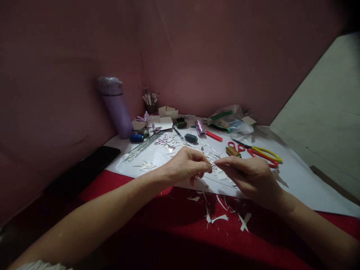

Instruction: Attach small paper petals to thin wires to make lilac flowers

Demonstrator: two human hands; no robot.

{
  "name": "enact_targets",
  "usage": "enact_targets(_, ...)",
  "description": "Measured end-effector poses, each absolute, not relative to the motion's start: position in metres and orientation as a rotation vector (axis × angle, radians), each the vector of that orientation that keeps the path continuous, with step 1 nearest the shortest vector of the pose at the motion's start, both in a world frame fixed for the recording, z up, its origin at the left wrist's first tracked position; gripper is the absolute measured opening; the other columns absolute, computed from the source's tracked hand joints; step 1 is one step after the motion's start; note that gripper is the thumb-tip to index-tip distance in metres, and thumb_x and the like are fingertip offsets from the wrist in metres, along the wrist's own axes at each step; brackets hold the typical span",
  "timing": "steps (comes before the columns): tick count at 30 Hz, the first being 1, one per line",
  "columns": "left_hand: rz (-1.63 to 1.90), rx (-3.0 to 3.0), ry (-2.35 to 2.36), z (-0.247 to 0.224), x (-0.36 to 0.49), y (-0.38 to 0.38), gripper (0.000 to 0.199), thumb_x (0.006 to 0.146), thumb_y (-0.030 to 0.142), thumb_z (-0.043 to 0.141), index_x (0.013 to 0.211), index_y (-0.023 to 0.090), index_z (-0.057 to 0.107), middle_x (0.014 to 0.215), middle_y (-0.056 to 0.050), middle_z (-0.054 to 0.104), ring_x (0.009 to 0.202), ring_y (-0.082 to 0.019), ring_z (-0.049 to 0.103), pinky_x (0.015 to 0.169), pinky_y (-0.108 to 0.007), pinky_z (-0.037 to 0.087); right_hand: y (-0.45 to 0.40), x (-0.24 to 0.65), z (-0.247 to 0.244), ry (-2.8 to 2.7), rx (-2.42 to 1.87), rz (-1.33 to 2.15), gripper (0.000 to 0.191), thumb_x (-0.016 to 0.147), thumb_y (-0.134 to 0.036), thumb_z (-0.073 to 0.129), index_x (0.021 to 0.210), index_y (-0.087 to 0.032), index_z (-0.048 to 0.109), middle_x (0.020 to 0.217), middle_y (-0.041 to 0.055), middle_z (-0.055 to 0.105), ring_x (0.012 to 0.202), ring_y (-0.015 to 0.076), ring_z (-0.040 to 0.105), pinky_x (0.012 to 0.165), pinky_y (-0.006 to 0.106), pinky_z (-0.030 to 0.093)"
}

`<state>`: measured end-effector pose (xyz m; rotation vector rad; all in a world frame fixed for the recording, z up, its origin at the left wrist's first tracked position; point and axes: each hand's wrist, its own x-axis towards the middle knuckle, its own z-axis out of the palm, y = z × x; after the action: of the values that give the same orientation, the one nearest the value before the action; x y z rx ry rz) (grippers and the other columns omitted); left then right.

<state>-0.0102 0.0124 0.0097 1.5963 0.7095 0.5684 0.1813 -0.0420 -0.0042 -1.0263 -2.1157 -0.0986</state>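
My left hand [189, 163] is pinched, fingertips together, above the white paper [292, 180]. Close to its fingertips, my right hand [250, 176] also has thumb and forefinger pressed together. Something tiny sits between the two sets of fingertips, too small to make out. A fine strand appears to run from near the purple thread spool [200, 128] toward the hands. White paper scraps [221, 174] lie under and around the fingers. Just beyond my right hand are a brown thread spool [233, 151] and scissors with red and yellow handles [266, 154].
A purple bottle [116, 108] stands at the left, beside blue thread [136, 138] and a bundle of thin wires [143, 146]. Purple paper flowers [165, 140], green-handled pliers [221, 128] and a plastic bag [237, 120] lie behind. More scraps [221, 218] lie on the red cloth [180, 232].
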Motion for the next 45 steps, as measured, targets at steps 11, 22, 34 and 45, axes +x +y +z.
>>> enact_targets(11, 0.539, 1.554, 0.714, 0.011, -0.008, 0.009, 0.008, 0.070, 0.017, 0.062, 0.067, 0.010, 0.064, 0.046, 0.004, 0.050, 0.041, -0.006, 0.044, 0.040, -0.019, 0.042, -0.042, 0.183, -0.001, -2.150, -1.016, -0.082, 0.016, 0.084, -0.012, 0.055, 0.089, -0.017, 0.070, 0.063, -0.0006, 0.070, 0.050, 0.0081, 0.058, 0.049, 0.019, 0.040)
enact_targets(22, 0.676, 1.562, 0.737, 0.010, -0.007, 0.013, 0.009, 0.069, 0.016, 0.057, 0.063, 0.011, 0.062, 0.045, 0.004, 0.047, 0.039, -0.006, 0.042, 0.036, -0.018, 0.039, -0.042, 0.180, -0.005, -2.125, -1.084, -0.284, 0.019, 0.084, -0.018, 0.056, 0.100, -0.010, 0.063, 0.044, -0.0051, 0.052, 0.036, 0.0085, 0.041, 0.042, 0.023, 0.031)
enact_targets(34, 0.656, 1.685, 0.790, 0.006, -0.008, 0.016, 0.010, 0.070, 0.019, 0.056, 0.063, 0.012, 0.059, 0.044, 0.006, 0.045, 0.034, -0.005, 0.041, 0.032, -0.017, 0.036, -0.048, 0.173, 0.018, -2.309, -1.049, -0.361, 0.012, 0.082, -0.014, 0.054, 0.081, -0.016, 0.066, 0.062, 0.0009, 0.068, 0.049, 0.0119, 0.059, 0.050, 0.025, 0.037)
enact_targets(45, 0.542, 1.625, 0.477, 0.017, -0.017, 0.008, 0.015, 0.071, 0.026, 0.065, 0.074, 0.011, 0.065, 0.050, 0.005, 0.049, 0.039, -0.004, 0.042, 0.035, -0.017, 0.038, -0.032, 0.183, 0.058, -2.198, -1.169, 0.486, 0.017, 0.081, -0.030, 0.059, 0.075, -0.016, 0.066, 0.061, 0.0016, 0.061, 0.053, 0.0101, 0.051, 0.047, 0.022, 0.038)
